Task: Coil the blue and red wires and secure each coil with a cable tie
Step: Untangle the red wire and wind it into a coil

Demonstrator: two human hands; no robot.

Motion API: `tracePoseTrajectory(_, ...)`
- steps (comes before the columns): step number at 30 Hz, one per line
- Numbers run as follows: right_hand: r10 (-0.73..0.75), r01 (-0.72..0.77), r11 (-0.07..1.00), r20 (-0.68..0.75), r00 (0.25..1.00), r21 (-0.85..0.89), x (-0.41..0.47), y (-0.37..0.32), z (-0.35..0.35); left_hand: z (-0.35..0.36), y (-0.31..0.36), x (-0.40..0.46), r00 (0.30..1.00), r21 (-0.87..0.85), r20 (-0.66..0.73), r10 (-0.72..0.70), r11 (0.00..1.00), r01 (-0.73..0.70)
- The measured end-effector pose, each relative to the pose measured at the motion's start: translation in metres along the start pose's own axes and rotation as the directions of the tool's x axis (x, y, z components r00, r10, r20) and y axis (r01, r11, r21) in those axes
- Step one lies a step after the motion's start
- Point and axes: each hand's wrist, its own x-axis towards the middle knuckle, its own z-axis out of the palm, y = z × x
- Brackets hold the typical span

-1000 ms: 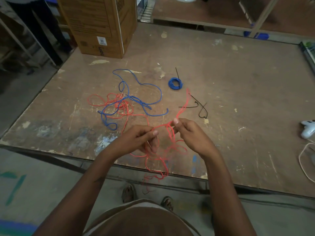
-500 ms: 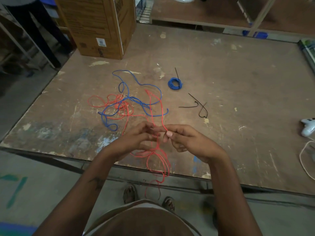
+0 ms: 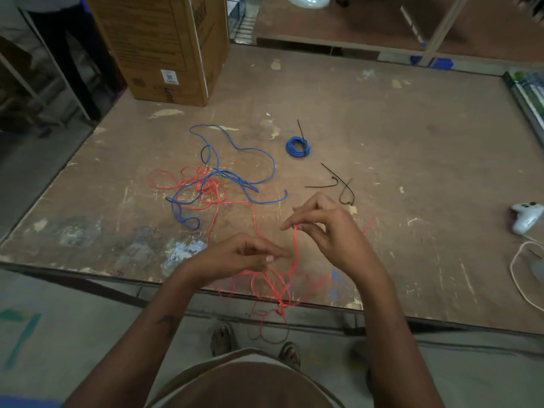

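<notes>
Pinching red wire [image 3: 295, 248] in right hand [image 3: 329, 231] and left hand [image 3: 241, 254], strand running vertically between, lower centre.

There is only one view, from a camera worn on the person's head. It looks forward and steeply down, so the person's own chest, both forearms and feet show at the bottom edge. The fingers [image 3: 290, 226] are close to the lens, near the middle of the picture, above the near edge of the table [image 3: 412, 136]. Beyond the fingers the whole table top shows, up to a cardboard box [image 3: 164, 45] at its far left corner. The wide lens bends the edges, and floor shows left of the fingers.
</notes>
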Motion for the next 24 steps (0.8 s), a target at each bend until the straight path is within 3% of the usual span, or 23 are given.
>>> tracePoseTrajectory(4, -0.042, 0.024, 0.992, 0.147, 0.988, 0.123, -0.007, -0.001, 0.006, 0.003, 0.006, 0.019, 0.928, 0.044, -0.357, 0.102, 0.995, -0.092)
tracePoseTrajectory(6, -0.075, 0.035, 0.981, 0.205, 0.976, 0.193, -0.009, -0.008, 0.01, 0.0, 0.01, 0.025, 0.882, 0.09, -0.439, 0.174, 0.985, -0.15)
tracePoseTrajectory(11, -0.197, 0.125, 0.95, 0.236, 0.952, 0.286, -0.004, -0.026, 0.01, -0.013, 0.025, 0.029, 0.942, 0.214, -0.184, 0.28, 0.947, -0.239)
tracePoseTrajectory(13, -0.2, 0.13, 0.942, 0.206, 0.958, 0.309, -0.005, -0.029, 0.004, -0.014, 0.026, 0.031, 0.942, 0.349, -0.115, 0.315, 0.901, -0.258)
tracePoseTrajectory(15, -0.199, 0.116, 0.919, 0.19, 0.961, 0.376, -0.009, -0.03, -0.002, -0.013, 0.023, 0.032, 0.926, 0.476, -0.173, 0.335, 0.852, -0.219)
tracePoseTrajectory(18, -0.207, 0.079, 0.869, 0.212, 0.955, 0.488, -0.015, -0.03, -0.006, -0.012, 0.017, 0.033, 0.849, 0.625, -0.271, 0.453, 0.754, -0.202)
tracePoseTrajectory(20, -0.188, 0.049, 0.843, 0.208, 0.96, 0.536, -0.017, -0.027, -0.007, -0.011, 0.014, 0.037, 0.817, 0.64, -0.28, 0.504, 0.732, -0.232)
tracePoseTrajectory(22, -0.148, 0.026, 0.84, 0.182, 0.972, 0.541, -0.018, -0.02, -0.008, -0.01, 0.015, 0.04, 0.816, 0.619, -0.329, 0.475, 0.761, -0.193)
tracePoseTrajectory(24, -0.085, -0.012, 0.859, 0.165, 0.983, 0.512, -0.018, -0.01, -0.008, -0.015, 0.007, 0.042, 0.812, 0.736, -0.322, 0.487, 0.669, -0.11)
